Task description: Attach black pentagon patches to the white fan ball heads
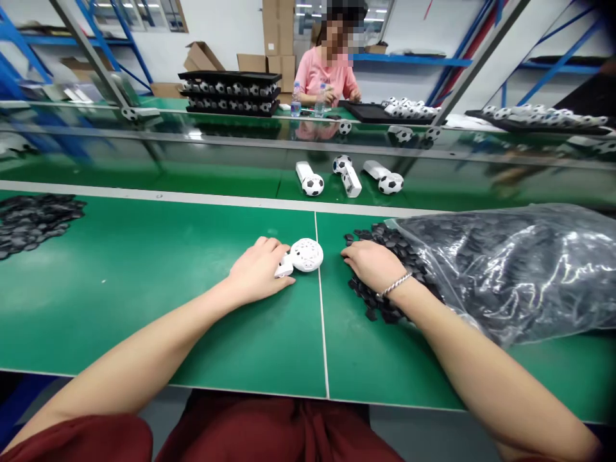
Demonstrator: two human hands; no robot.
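My left hand (260, 269) is closed around the handle of a white plastic piece with a round head (307, 255). The head lies over the green table by a white seam line, and its face shows small openings. On the right, my right hand (373, 263), with a braided bracelet at the wrist, reaches into a pile of small black plastic pieces (385, 308). Its fingertips are curled down at the pile's left edge, and whether they grip a piece is hidden. The pile spills from a clear plastic bag (524, 269) full of the same black pieces.
Another black heap (36, 221) lies at far left. Beyond the table's pale edge strip, several white pieces with football-patterned heads (312, 185) rest on a green belt. Across it sits a person in a pink shirt (327, 77), near stacked black trays (231, 93) and bottles (296, 102).
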